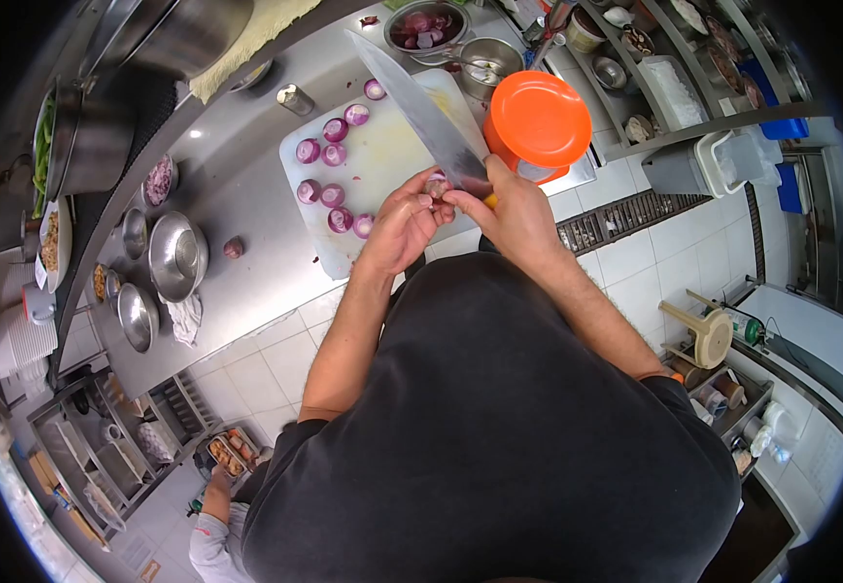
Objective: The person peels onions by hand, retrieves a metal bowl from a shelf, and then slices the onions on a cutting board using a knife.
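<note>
My right hand (pixel 520 216) is closed round the handle of a large chef's knife (pixel 419 107), its wide blade slanting up and away over the cutting board. A bit of yellow handle shows under my fingers. My left hand (pixel 404 225) pinches a small purple onion (pixel 437 185) close to the heel of the blade, and my right thumb reaches against it. Both hands are above the near edge of the white cutting board (pixel 392 146). Several trimmed purple onions (pixel 334 154) lie across the board's left half.
An orange lidded bin (pixel 540 121) stands right of the board. Behind are a colander (pixel 427 27) of onions and a steel pot (pixel 490 64). Steel bowls (pixel 178 256) and a loose onion (pixel 234 248) sit at left. Another person's arm (pixel 215 500) reaches to a food tray (pixel 232 452).
</note>
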A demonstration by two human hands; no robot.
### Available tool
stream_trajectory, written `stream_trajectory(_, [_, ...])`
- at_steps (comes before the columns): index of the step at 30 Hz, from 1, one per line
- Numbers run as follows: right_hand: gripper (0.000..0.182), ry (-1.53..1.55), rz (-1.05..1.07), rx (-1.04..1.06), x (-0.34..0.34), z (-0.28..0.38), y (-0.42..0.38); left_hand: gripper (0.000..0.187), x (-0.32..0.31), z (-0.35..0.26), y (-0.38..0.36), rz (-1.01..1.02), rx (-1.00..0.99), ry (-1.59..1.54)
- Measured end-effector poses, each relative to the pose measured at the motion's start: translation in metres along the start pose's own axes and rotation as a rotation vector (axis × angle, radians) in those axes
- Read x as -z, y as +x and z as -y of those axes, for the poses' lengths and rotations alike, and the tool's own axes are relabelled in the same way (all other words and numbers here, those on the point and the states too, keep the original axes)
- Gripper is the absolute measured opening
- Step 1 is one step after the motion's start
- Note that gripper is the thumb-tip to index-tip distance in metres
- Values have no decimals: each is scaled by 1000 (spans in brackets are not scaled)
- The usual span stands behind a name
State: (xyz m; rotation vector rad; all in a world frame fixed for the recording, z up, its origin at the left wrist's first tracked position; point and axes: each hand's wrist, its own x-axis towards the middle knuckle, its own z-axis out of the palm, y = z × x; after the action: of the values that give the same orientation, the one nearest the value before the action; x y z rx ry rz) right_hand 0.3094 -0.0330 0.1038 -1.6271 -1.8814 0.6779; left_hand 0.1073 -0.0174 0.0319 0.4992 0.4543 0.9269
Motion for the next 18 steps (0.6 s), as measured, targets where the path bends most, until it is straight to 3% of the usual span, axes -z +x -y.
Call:
stream_trajectory(9, [52, 140, 22, -41, 1, -4, 3, 59, 2, -4, 1, 29, -2, 41])
stream_trajectory(12, [49, 252, 63, -88, 2, -8, 5, 49, 4, -7, 2, 97, -7, 36])
stream_trajectory(18, [34, 530, 182, -169, 11, -6, 7, 58, -1, -14, -2, 134, 23, 63])
